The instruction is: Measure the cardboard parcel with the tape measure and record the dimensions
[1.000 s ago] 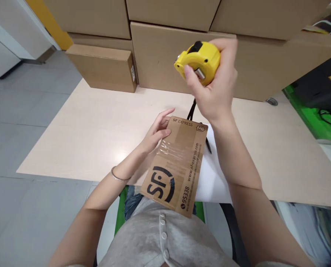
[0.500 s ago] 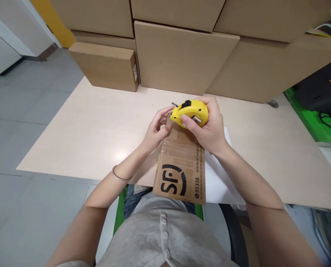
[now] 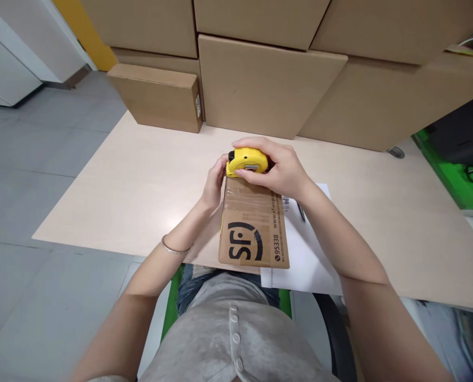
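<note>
My right hand (image 3: 282, 164) is wrapped round a yellow tape measure (image 3: 247, 162), thumb on its near side and fingers over its top. The tape measure is at the far end of a flat brown cardboard box (image 3: 254, 225) with black SF print and clear tape across it. My left hand (image 3: 215, 183) is closed at the box's far left corner, by the nose of the tape measure. Its fingertips are partly hidden behind the tape measure. No length of pulled-out blade can be made out.
White paper (image 3: 306, 254) lies under and right of the box, with a dark pen (image 3: 300, 211) on it. Large cardboard boxes (image 3: 260, 85) are stacked along the back of the table (image 3: 141, 185). A smaller carton (image 3: 160, 98) stands at the back left.
The tape measure has moved left and turned flatter, its nose now by my left fingers. The box has shifted slightly away from my body. My left thumb has left the box's top face.
</note>
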{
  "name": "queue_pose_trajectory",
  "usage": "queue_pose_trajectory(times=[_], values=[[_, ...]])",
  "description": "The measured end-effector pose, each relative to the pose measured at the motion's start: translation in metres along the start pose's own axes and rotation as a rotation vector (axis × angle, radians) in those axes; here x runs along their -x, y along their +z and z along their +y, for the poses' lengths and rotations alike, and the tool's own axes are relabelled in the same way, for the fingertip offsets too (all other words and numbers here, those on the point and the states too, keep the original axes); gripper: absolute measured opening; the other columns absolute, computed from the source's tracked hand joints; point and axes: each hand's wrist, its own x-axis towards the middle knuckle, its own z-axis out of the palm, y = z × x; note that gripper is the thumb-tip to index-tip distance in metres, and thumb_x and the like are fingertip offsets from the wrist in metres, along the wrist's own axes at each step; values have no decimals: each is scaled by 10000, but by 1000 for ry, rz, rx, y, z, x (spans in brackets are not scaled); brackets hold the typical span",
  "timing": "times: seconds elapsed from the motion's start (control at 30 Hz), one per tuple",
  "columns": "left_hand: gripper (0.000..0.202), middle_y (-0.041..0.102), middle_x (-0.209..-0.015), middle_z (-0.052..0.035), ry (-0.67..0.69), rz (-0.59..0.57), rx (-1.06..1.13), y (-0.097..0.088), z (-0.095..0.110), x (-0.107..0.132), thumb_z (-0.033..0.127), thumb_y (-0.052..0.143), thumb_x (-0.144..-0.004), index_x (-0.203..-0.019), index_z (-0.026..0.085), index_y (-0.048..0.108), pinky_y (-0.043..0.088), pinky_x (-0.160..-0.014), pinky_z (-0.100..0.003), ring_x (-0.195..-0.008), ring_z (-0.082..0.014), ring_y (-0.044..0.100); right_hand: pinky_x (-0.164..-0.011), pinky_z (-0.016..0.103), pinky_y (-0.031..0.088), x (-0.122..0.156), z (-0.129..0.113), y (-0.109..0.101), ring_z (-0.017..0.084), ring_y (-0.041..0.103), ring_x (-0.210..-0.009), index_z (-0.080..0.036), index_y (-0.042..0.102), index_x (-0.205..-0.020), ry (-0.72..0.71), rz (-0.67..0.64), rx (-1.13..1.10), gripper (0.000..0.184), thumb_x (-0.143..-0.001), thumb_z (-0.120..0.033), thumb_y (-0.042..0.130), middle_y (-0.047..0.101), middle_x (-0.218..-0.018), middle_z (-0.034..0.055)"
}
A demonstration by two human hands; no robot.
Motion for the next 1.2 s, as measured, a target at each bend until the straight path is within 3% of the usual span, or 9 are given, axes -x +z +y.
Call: queue_pose_trajectory(times=[0.1, 0.2, 0.4, 0.53, 0.93, 1.2], values=[[438, 741, -1159, -65, 31, -2, -61, -6, -2, -3, 662, 570, -939, -1073, 262, 686, 503, -1122, -492, -1197, -293, 656, -1110, 484, 552, 6, 0, -16, 293, 742, -1206, -348, 764, -1285, 30, -27, 25, 434, -861, -430, 816, 786, -1334, 12], [409, 732, -1200, -58, 43, -59, -87, -10, 0, -4, 641, 611, -933, -1083, 273, 709, 498, -1135, -493, -1207, -286, 660, -1067, 481, 579, 22, 5, -38, 294, 758, -1149, -350, 783, -1253, 82, 6, 37, 435, -837, -454, 858, 798, -1291, 24], [349, 713, -1266, -56, 21, -118, -106, -14, 3, -4, 575, 626, -951, -1131, 292, 723, 510, -1122, -498, -1258, -296, 660, -804, 405, 633, 65, 27, -73, 246, 761, -932, -364, 794, -1219, 163, 136, 4, 440, -792, -371, 901, 807, -1164, 33], [369, 714, -1300, -63, 13, -135, -117, -16, 1, -3, 586, 628, -952, -1157, 293, 716, 534, -1091, -479, -1285, -298, 658, -705, 378, 617, 73, 33, -75, 227, 746, -861, -375, 798, -1219, 164, 164, 3, 467, -768, -348, 914, 804, -1110, 29], [366, 736, -1247, -58, -1, -80, -64, -9, 6, 2, 602, 669, -923, -1109, 296, 740, 554, -1057, -477, -1214, -294, 681, -775, 394, 638, 75, 34, -74, 240, 761, -937, -360, 793, -1205, 198, 162, 20, 455, -766, -357, 913, 802, -1170, 34], [399, 719, -1245, -61, 6, -75, -78, -11, -1, 1, 640, 645, -914, -1105, 299, 719, 523, -1079, -512, -1230, -315, 652, -852, 383, 649, 60, 13, -79, 232, 774, -997, -332, 810, -1181, 171, 111, -3, 416, -781, -347, 919, 811, -1208, 22]])
